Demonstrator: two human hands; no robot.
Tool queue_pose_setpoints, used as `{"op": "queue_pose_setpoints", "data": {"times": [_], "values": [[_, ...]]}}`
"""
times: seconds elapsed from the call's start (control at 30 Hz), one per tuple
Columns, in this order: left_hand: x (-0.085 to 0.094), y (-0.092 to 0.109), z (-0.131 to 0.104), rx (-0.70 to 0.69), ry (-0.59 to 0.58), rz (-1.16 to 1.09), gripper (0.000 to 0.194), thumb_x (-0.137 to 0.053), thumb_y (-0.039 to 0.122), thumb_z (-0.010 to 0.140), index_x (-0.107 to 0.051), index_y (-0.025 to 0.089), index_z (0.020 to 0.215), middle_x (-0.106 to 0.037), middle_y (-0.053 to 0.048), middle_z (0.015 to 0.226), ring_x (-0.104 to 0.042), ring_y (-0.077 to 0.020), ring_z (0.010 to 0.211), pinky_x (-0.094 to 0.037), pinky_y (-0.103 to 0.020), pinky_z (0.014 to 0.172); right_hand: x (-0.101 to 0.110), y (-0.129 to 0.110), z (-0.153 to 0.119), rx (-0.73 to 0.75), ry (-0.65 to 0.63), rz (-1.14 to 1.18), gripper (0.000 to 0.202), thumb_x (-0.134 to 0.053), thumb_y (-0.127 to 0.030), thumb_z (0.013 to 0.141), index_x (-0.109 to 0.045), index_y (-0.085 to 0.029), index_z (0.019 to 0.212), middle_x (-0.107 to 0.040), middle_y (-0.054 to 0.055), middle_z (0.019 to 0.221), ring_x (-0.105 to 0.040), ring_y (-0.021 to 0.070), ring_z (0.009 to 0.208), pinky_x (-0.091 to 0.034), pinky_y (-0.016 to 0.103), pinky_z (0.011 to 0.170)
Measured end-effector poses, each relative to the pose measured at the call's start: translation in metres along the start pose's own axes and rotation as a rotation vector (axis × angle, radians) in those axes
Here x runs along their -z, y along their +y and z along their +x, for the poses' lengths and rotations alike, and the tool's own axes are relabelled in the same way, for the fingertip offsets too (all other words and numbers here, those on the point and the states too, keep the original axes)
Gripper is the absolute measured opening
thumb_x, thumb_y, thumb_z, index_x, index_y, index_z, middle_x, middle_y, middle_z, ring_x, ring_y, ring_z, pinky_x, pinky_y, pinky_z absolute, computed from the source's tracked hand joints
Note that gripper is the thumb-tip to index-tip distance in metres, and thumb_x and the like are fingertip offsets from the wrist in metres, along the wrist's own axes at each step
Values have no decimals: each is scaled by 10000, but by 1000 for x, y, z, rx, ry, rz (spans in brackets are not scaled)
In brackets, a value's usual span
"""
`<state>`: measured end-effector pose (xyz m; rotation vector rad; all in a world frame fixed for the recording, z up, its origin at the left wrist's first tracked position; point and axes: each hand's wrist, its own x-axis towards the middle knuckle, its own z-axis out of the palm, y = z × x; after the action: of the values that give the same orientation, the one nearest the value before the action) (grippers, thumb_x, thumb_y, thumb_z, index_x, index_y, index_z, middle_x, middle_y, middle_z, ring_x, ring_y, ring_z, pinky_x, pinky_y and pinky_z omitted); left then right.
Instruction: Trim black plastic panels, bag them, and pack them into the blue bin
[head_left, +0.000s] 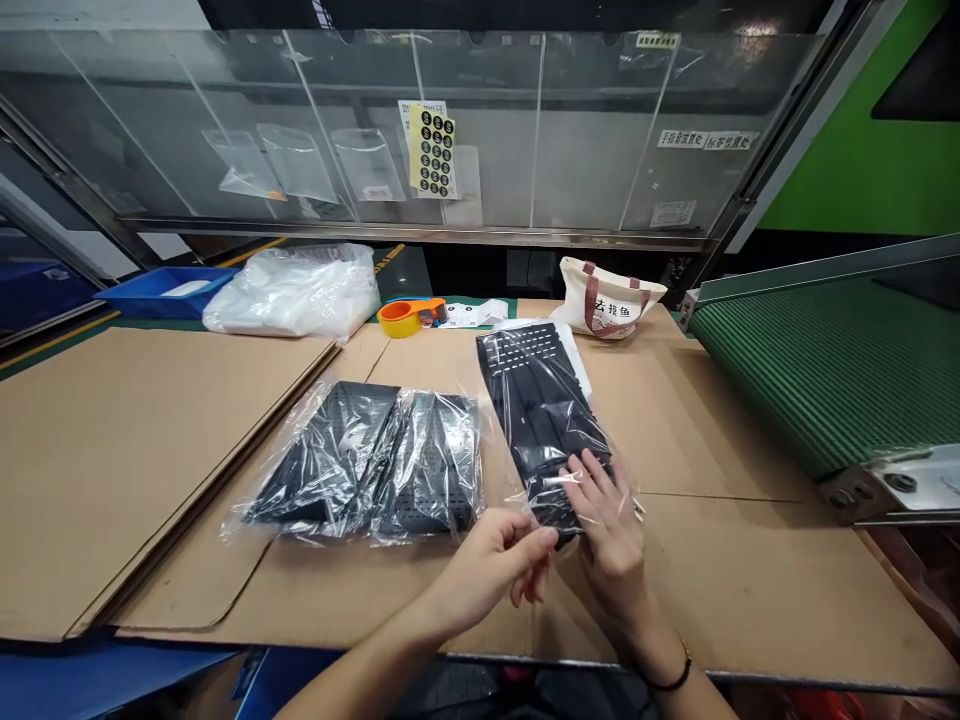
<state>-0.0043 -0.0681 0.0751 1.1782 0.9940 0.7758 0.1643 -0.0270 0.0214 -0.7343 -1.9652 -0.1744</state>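
- Black perforated part (541, 415) in a clear bag (559, 450) lies on the cardboard-covered bench (720, 440), near the person.
- Head view: left hand (491, 565) pinches the bag's open near edge between thumb and fingertips; right hand (609, 525) rests flat, fingers spread, pressing the part's near end.
- Judged step: closing the bag mouth. Next calls for a neat fold held taut.
- Two bagged parts (367, 465) lie just left; tape dispenser (409, 315) sits farther back.

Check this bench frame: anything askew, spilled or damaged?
Nothing stands out. The left hand pinches the clear bag's edge around the black part, the right hand lies flat on it; bagged parts lie alongside.
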Motion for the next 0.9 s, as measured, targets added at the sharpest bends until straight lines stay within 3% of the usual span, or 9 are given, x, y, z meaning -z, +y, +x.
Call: {"op": "queue_pose_setpoints", "data": {"times": [0.13,0.27,0.33,0.4,0.47,0.6,0.73,0.8,0.9], "values": [[-2,-1,-7,19,-48,18,474,-539,574,835,-528,152,619,-555,-9,520,-469,-83,443,-341,-195,446,2,5,1,-66,-35,-45,603,-337,-4,905,-339,-190,1478,-528,110,1394,-404,238,1365,-286,532,1147],[-4,7,-17,-43,-191,381,330,-533,378,887,-630,141,678,-622,-24,637,-546,-114,601,-397,-229,592,6,6,6,-108,-9,42,619,-330,3,893,-369,-231,1465,-522,73,1404,-420,230,1356,-284,532,1153],[-2,7,-17,-66,-177,457,314,-519,354,901,-651,145,708,-639,-31,682,-556,-127,639,-406,-251,626,7,5,7,-149,23,156,593,-361,-25,901,-419,-276,1435,-538,45,1392,-451,230,1335,-298,539,1147],[4,3,-13,-70,-59,331,292,-512,395,910,-671,152,877,-660,-56,791,-584,-152,706,-440,-272,651,7,2,6,-215,50,314,532,-412,-74,912,-493,-311,1381,-570,27,1359,-489,237,1304,-346,529,1125],[10,-5,-5,-135,108,108,363,-542,436,898,-600,185,1154,-649,-105,1047,-610,-199,922,-482,-319,789,6,-2,2,-332,72,498,464,-481,-121,911,-561,-331,1318,-620,22,1297,-557,238,1238,-442,482,1065],[15,-16,11,-357,367,-239,708,-661,465,824,-327,280,1421,-390,-107,1469,-348,-249,1373,-287,-395,1125,-2,-20,-7,-744,62,914,280,-621,-239,877,-692,-302,1141,-685,36,1192,-647,235,1111,-530,394,972],[5,-10,17,-378,419,-496,762,-731,419,772,-347,249,1408,-520,-102,1376,-422,-258,1334,-310,-399,1123,-9,-42,-3,-1048,28,1318,325,-722,-424,785,-734,-252,1061,-712,81,1124,-664,263,1070,-504,430,995],[0,-6,16,-394,430,-542,663,-730,369,780,-432,213,1351,-613,-99,1263,-514,-256,1249,-362,-401,1087,-8,-47,1,-1065,49,1385,379,-736,-454,764,-724,-262,1091,-714,86,1117,-669,267,1060,-508,440,985],[-4,-5,14,-399,393,-532,510,-711,290,805,-521,208,1271,-646,-75,1220,-556,-222,1196,-380,-366,1069,-5,-44,4,-946,77,1323,424,-692,-442,812,-664,-286,1205,-717,91,1104,-689,259,1020,-567,416,901]]}}
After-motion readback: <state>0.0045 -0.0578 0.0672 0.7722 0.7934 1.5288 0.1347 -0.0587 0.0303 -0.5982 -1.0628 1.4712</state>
